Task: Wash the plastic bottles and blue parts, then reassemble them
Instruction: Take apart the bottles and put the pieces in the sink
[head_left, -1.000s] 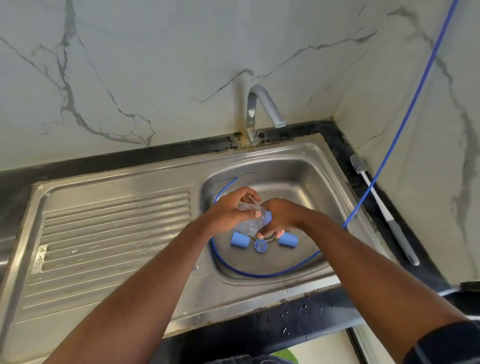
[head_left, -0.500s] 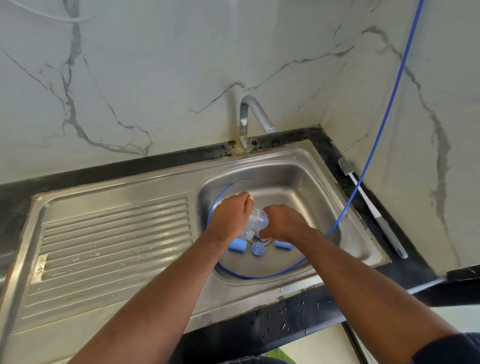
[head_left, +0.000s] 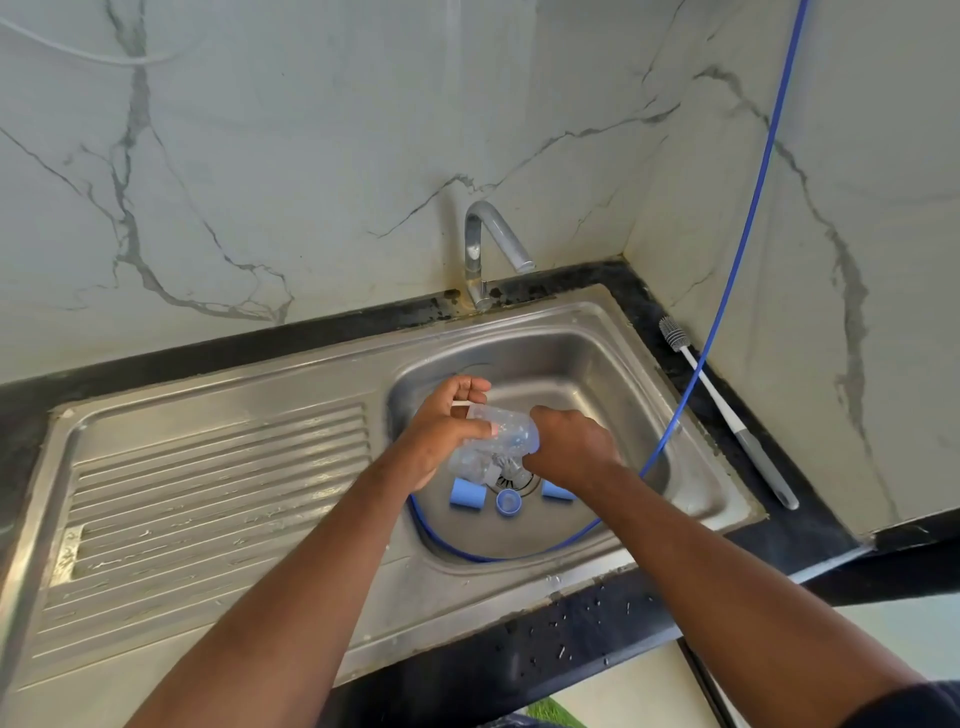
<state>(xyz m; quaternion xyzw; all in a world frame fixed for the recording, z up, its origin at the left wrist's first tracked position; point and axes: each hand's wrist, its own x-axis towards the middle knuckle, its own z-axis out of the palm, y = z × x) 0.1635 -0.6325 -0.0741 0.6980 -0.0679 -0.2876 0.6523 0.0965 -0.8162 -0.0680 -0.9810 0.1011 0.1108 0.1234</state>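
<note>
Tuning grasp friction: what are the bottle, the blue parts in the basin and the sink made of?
Bottle: clear thin plastic, glossy, see-through. Blue parts: opaque, smooth, likely plastic. Sink: brushed stainless steel, judging by soft grey reflections.

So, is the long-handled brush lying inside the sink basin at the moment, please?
No, the brush lies on the dark counter to the right of the sink basin, outside it.

Brushed stainless steel sink, dull sheen. Clear plastic bottle, wet. Matt blue plastic caps. Polished metal tap. Glossy veined marble wall.
</note>
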